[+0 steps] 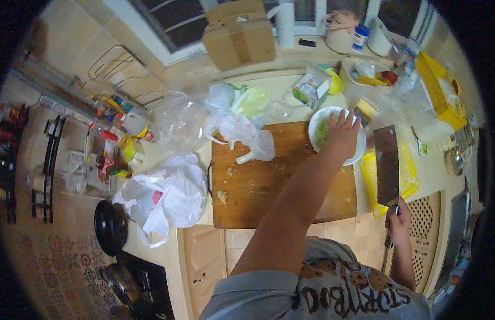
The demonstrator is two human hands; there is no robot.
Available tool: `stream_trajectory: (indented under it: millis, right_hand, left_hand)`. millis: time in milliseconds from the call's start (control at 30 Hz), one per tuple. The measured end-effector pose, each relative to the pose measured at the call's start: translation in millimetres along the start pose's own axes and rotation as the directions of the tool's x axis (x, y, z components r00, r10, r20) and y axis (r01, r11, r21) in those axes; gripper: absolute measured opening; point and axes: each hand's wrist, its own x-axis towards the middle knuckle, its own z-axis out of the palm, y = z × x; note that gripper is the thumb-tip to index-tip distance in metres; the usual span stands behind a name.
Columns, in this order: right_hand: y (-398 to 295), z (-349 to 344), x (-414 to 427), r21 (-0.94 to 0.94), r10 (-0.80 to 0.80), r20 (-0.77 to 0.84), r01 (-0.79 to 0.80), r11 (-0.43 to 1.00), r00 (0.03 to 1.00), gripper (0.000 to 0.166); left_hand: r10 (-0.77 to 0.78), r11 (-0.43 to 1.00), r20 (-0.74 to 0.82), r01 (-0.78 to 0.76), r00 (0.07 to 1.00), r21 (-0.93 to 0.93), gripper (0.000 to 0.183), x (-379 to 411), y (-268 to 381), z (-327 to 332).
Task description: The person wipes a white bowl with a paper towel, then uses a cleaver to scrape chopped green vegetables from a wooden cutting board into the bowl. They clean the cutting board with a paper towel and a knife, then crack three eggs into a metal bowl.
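Note:
My right hand (398, 224) grips the dark handle of a cleaver (387, 164), its broad blade upright beside the cutting board. My left hand (343, 134) is spread over a white bowl (359, 154), fingers apart and reaching towards its far rim. Pale green shredded vegetable (322, 132) shows in the bowl, left of the hand; what lies under the palm is hidden. The bowl overlaps the back right corner of a wooden cutting board (267, 188). Small scraps (222, 196) dot the board, and a thin plastic bag (251, 136) lies across its back left corner.
Left of the board sits a white plastic bag (171, 196). Behind are a leafy vegetable (251, 100) in plastic and an opened small carton (311, 88). A yellow plastic packet (407, 172) lies under the cleaver. At left are a black pan (110, 228) and a stove (151, 280).

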Motion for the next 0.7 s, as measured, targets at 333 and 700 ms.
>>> stream_trajectory:
  millis: [333,700]
  right_hand:
    - [-31,74,17,-0.467,-0.447,0.53,0.687,0.556,0.721,0.051]
    - [33,164,58,-0.477,-0.435,0.72,0.841,0.256,0.541,0.05]
  left_hand:
    - [-0.706,0.703,-0.069,0.709,0.705,0.056,0.064,-195,-73,-255]
    - [-0.77,0.536,0.043,0.608,0.637,0.585,0.019,-378,-128,-292]
